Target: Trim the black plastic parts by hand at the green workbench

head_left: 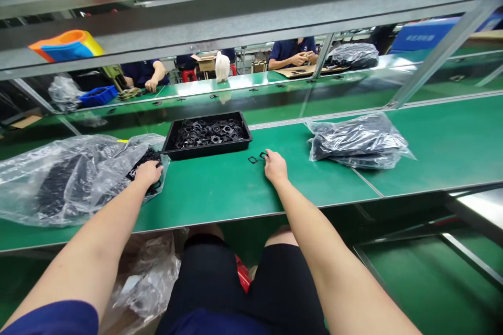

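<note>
My left hand (148,173) is at the mouth of a large clear plastic bag (84,180) on the left, its fingers closed among the black parts there; which part they hold is hidden. Farther right, my right hand (275,166) pinches a small black frame-like part (263,155) at the green tabletop. Just left of it lies a similar black part (252,159), flat on the surface. Between and beyond my hands sits a black tray (208,151) heaped with many such black parts (208,132).
A sealed-looking clear bag of black items (359,141) rests at the right. Beyond a metal frame (440,52), small parts line a green belt (251,102). Two people work across it. An open box with plastic (151,277) stands below the table edge.
</note>
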The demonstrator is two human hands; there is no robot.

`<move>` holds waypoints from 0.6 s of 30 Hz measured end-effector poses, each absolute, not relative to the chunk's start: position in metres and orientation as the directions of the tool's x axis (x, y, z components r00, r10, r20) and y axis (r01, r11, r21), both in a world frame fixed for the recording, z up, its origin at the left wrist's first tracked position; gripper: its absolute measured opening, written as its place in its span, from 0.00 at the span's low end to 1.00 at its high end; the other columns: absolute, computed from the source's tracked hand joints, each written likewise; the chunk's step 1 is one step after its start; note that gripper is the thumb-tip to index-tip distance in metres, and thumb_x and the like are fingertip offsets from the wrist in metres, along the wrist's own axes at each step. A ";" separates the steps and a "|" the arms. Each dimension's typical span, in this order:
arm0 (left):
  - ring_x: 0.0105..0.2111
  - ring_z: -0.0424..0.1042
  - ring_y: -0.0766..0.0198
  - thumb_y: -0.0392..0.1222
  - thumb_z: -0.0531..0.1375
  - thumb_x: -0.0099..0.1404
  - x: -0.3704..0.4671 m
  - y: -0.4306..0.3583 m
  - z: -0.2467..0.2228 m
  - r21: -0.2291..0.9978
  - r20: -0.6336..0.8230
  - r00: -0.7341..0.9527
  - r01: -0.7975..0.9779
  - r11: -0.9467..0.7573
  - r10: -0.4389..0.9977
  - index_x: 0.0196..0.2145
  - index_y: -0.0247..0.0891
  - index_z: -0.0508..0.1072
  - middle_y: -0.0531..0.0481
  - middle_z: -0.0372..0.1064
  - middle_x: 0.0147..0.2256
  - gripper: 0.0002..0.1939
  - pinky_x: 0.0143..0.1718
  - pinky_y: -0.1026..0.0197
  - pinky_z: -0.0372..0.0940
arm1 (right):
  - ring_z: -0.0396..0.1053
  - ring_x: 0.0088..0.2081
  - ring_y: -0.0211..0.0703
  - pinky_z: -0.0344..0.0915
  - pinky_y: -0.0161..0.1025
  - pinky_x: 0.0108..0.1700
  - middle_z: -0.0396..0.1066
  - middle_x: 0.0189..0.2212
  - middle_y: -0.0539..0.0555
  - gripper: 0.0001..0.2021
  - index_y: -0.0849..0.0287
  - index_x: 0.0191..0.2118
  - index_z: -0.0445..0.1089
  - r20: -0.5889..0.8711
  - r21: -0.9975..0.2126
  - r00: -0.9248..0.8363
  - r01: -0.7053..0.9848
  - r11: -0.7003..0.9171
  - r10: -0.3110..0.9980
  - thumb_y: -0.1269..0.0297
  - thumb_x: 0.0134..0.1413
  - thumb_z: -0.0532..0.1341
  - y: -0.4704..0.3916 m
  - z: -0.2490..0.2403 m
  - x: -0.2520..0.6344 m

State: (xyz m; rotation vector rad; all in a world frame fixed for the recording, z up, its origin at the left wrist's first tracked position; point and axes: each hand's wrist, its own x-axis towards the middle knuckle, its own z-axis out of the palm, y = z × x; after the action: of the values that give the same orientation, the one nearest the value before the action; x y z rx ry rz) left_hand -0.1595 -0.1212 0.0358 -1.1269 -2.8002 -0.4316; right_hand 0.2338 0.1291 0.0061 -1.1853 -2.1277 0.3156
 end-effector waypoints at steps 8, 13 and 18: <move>0.42 0.70 0.42 0.51 0.59 0.52 -0.161 -0.127 0.041 0.221 0.242 -0.738 0.675 0.704 0.631 0.38 0.35 0.75 0.33 0.73 0.38 0.20 0.44 0.46 0.63 | 0.70 0.38 0.44 0.64 0.42 0.45 0.74 0.39 0.59 0.15 0.62 0.47 0.70 0.446 -0.623 -0.291 0.578 0.527 0.846 0.65 0.59 0.51 0.133 0.002 0.235; 0.42 0.70 0.49 0.52 0.56 0.56 -0.134 -0.128 0.054 0.345 0.457 -0.698 0.711 0.613 0.552 0.45 0.33 0.72 0.36 0.71 0.41 0.24 0.46 0.50 0.63 | 0.70 0.37 0.43 0.65 0.40 0.44 0.72 0.39 0.60 0.17 0.63 0.46 0.71 0.486 -0.613 -0.315 0.542 0.575 0.815 0.67 0.58 0.50 0.133 0.001 0.237; 0.37 0.71 0.58 0.52 0.58 0.57 -0.057 -0.089 0.054 0.550 0.522 -0.551 0.801 0.236 0.651 0.51 0.34 0.68 0.40 0.72 0.45 0.27 0.44 0.56 0.66 | 0.70 0.36 0.43 0.65 0.40 0.46 0.73 0.38 0.60 0.17 0.64 0.45 0.72 0.481 -0.609 -0.310 0.555 0.567 0.820 0.69 0.58 0.49 0.130 0.005 0.236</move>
State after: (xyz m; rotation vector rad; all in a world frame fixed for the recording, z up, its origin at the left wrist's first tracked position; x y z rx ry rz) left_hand -0.0571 -0.0886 0.0535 -1.3802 -2.3189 -1.2095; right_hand 0.2361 0.1302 0.0049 -1.1000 -2.0074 0.4249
